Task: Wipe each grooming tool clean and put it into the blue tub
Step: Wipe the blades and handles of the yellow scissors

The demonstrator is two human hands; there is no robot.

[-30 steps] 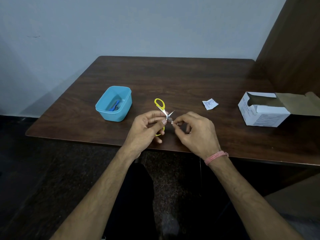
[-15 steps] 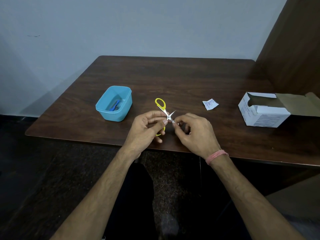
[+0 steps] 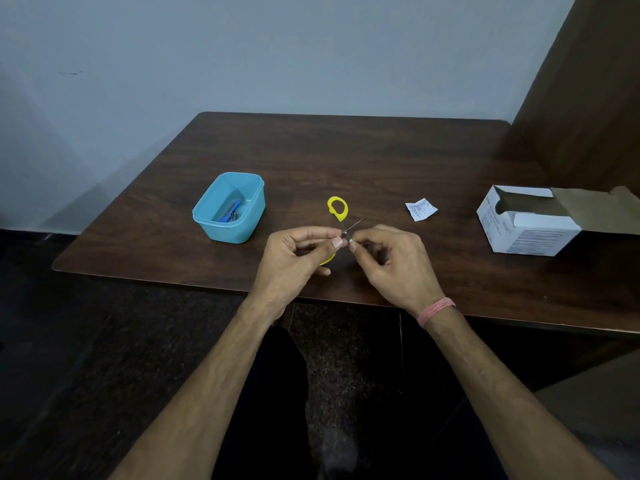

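Observation:
Small yellow-handled scissors (image 3: 337, 208) are held above the near middle of the table, blades spread apart. My left hand (image 3: 294, 261) grips them near the pivot, with the lower yellow loop behind its fingers. My right hand (image 3: 391, 263) pinches a small white wipe against one blade tip; the wipe is almost hidden by the fingertips. The blue tub (image 3: 229, 206) stands to the left of the hands and holds a blue-handled tool and a thin metal tool.
A torn white sachet (image 3: 420, 209) lies right of the scissors. An open white cardboard box (image 3: 526, 225) sits at the table's right side. The table (image 3: 346, 157) has its near edge just under my wrists. A brown panel rises at the far right.
The scissors have tilted slightly and the upper blade now looks thinner, edge-on. My right fingertips have shifted a little along the blade. Both hands stay in the same spot.

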